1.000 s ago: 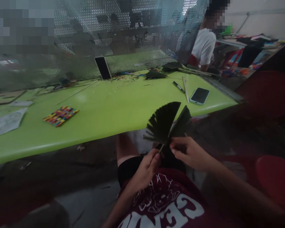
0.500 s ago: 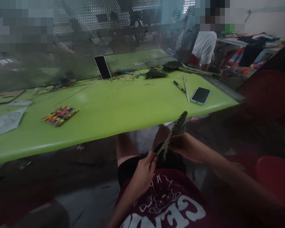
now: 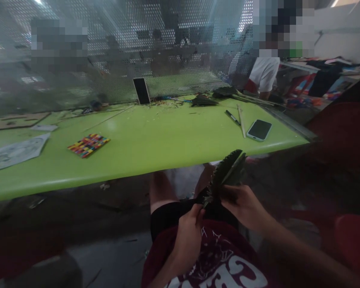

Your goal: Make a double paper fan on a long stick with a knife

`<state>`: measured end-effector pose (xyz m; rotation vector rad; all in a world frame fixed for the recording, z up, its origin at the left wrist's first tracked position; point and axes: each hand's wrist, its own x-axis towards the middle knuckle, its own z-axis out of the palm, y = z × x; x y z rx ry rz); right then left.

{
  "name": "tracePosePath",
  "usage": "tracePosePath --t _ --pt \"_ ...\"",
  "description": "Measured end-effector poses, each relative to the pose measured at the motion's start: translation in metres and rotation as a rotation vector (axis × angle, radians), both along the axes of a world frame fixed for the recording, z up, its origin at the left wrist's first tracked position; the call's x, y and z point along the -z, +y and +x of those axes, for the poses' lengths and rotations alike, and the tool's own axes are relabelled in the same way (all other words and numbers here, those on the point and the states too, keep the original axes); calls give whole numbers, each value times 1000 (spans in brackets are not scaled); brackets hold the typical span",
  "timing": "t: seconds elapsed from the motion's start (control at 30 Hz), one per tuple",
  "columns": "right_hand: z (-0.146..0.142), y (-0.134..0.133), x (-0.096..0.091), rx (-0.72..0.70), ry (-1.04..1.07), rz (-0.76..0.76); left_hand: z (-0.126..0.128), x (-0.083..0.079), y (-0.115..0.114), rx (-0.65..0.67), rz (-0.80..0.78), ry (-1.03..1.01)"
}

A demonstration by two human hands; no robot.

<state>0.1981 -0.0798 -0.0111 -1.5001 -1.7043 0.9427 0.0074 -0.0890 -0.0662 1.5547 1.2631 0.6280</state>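
Note:
A dark green leaf-like piece with a scalloped edge and a pale rib (image 3: pixel 228 170) is held over my lap, just in front of the table edge. My left hand (image 3: pixel 190 226) pinches its narrow lower end between thumb and fingers. Higher up, my right hand (image 3: pixel 243 202) grips the broad part from the right side, with some fingers hidden behind it. Whether it is a real leaf or a made one I cannot tell.
On the green table (image 3: pixel 156 136) lie a phone (image 3: pixel 259 130), a marker (image 3: pixel 233 117), a thin stick (image 3: pixel 241 121), a colourful woven square (image 3: pixel 89 145) and a drawing sheet (image 3: pixel 18 152). Another phone (image 3: pixel 142 91) leans on the perforated screen (image 3: pixel 180 60). Dark leaf pieces (image 3: pixel 204 100) lie near it. A person in white (image 3: pixel 265 74) is beyond.
The green piece has turned so more of its broad face and pale rib show. Both hands sit slightly lower in view, and the camera view has shifted.

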Motion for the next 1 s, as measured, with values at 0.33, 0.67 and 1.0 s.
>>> tracePosePath --t 0.33,0.67,1.0 --pt "1 -6 6 88 149 -63 1 6 3 44 8 6" --pt "-11 -12 0 209 371 -333 -5 6 5 93 134 -11" --pt "19 6 -13 -22 126 -134 -19 9 11 92 177 128"
